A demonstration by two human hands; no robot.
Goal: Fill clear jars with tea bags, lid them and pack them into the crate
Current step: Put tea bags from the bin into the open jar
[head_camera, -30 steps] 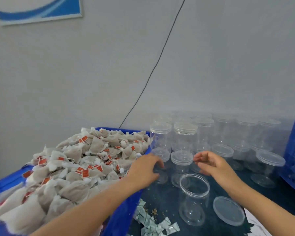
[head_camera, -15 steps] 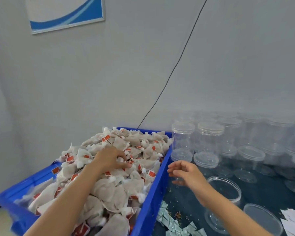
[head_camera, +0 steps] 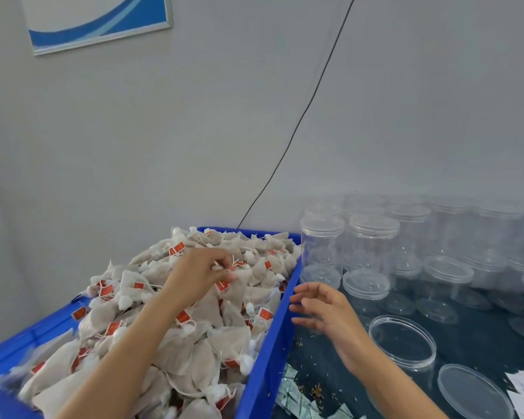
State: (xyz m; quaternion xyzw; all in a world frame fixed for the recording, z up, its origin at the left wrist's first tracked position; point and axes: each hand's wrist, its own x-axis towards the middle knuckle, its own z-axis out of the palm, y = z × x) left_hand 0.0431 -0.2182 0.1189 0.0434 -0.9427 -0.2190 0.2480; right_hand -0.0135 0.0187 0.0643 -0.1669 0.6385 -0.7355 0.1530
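Left hand (head_camera: 200, 275) now deeper in bin (head_camera: 273, 355), pinching tea bags (head_camera: 233, 285); right hand (head_camera: 321, 306) empty, fingers apart — waiting beside open jar (head_camera: 403, 343) for filling.

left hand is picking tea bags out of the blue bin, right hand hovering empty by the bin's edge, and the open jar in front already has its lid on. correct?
Not quite. In the head view the open jar has no lid on; its loose lid lies flat on the table beside it. The rest holds: the left hand pinches tea bags in the blue bin, and the right hand hovers empty at its edge.
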